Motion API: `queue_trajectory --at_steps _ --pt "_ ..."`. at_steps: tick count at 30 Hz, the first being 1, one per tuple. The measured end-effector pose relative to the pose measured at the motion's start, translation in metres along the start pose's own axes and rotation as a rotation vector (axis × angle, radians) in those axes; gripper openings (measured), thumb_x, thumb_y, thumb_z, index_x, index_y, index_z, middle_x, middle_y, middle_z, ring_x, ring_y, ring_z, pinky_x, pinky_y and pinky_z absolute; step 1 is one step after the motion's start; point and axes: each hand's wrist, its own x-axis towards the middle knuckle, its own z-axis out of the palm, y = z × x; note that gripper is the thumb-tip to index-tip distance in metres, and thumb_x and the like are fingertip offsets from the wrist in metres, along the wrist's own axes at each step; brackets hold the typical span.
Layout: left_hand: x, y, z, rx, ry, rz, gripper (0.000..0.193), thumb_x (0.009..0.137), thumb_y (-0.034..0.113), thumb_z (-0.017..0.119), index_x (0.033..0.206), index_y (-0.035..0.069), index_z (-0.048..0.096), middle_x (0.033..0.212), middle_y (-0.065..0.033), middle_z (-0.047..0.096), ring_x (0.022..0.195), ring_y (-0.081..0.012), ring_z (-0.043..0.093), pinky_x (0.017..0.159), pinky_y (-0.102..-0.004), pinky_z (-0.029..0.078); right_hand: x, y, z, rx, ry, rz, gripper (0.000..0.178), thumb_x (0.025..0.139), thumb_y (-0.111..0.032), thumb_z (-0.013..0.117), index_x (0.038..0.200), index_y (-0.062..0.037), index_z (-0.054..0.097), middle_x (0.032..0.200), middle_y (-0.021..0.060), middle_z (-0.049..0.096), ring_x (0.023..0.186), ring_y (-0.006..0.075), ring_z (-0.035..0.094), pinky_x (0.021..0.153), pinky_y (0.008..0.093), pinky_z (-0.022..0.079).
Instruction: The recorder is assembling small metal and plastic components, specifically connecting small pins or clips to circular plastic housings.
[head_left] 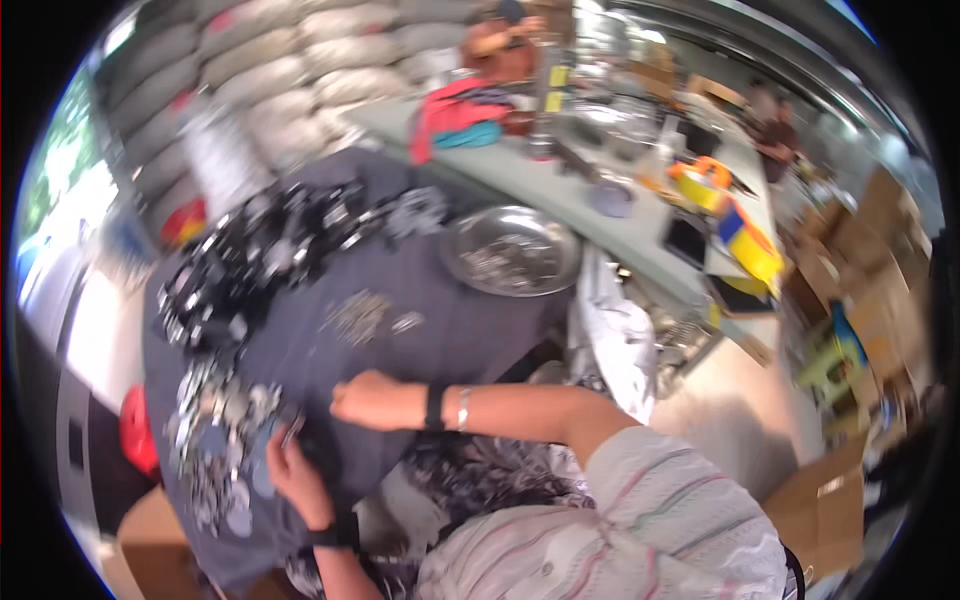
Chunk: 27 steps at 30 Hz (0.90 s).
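Observation:
My left hand [293, 472] is at the left part of a table covered with dark grey cloth [300, 380]. Its fingers are pinched on a small shiny metal piece [292, 430], blurred. Beside it lies a spread of flat silvery metal pieces [212, 435], some of them round. My right hand [375, 401] is closed just to the right, over the cloth; whatever its fingertips hold is hidden. Beyond that hand sits a little heap of thin, pale metal parts [360, 317], with a few pieces [407, 322] lying apart.
A long pile of shiny black parts [265, 250] curves along the far left. At the far right stands a round metal bowl [512, 252] with small parts inside. Behind it, a pale green table [590, 200] carries cloths and yellow tape dispensers [750, 255]. Stacked sacks [270, 80] and cardboard boxes [825, 500] surround the place.

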Motion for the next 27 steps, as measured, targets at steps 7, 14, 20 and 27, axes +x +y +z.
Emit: queue_trajectory --at_steps 7,14,20,27 --pt "0.004 0.015 0.027 -0.093 -0.027 0.105 0.020 0.094 0.008 0.046 0.107 0.001 0.059 0.084 0.0029 0.055 0.061 -0.0023 0.036 0.052 -0.0196 0.029 -0.012 0.014 -0.006 -0.093 0.052 -0.065 0.018 0.078 -0.017 0.056 0.067 -0.0032 0.060 0.068 0.0142 0.059 0.063 0.0307 0.062 0.056 0.0418 0.048" --pt "0.003 0.020 0.022 -0.144 -0.066 -0.043 0.019 0.097 0.013 0.044 0.108 0.005 0.057 0.081 0.0045 0.051 0.056 -0.0010 0.035 0.045 -0.0179 0.027 -0.010 0.009 -0.001 -0.070 0.057 -0.073 0.024 0.084 -0.015 0.054 0.069 0.0041 0.057 0.076 0.0187 0.055 0.062 0.0327 0.060 0.055 0.0434 0.049" --pt "0.007 0.020 0.030 -0.157 -0.076 -0.063 0.018 0.096 0.013 0.044 0.108 0.004 0.056 0.077 0.0041 0.049 0.050 -0.0008 0.034 0.041 -0.0175 0.028 -0.016 -0.001 0.004 -0.092 0.112 0.001 0.017 0.077 -0.013 0.056 0.070 0.0023 0.055 0.074 0.0187 0.058 0.065 0.0330 0.062 0.058 0.0423 0.050" --pt "0.003 0.030 0.033 -0.125 -0.135 -0.070 0.019 0.096 0.012 0.044 0.109 0.003 0.056 0.080 0.0008 0.053 0.053 -0.0021 0.039 0.043 -0.0182 0.033 -0.020 0.003 0.003 -0.160 0.128 0.020 0.016 0.079 -0.014 0.055 0.074 0.0013 0.054 0.075 0.0167 0.057 0.063 0.0322 0.062 0.055 0.0420 0.049"
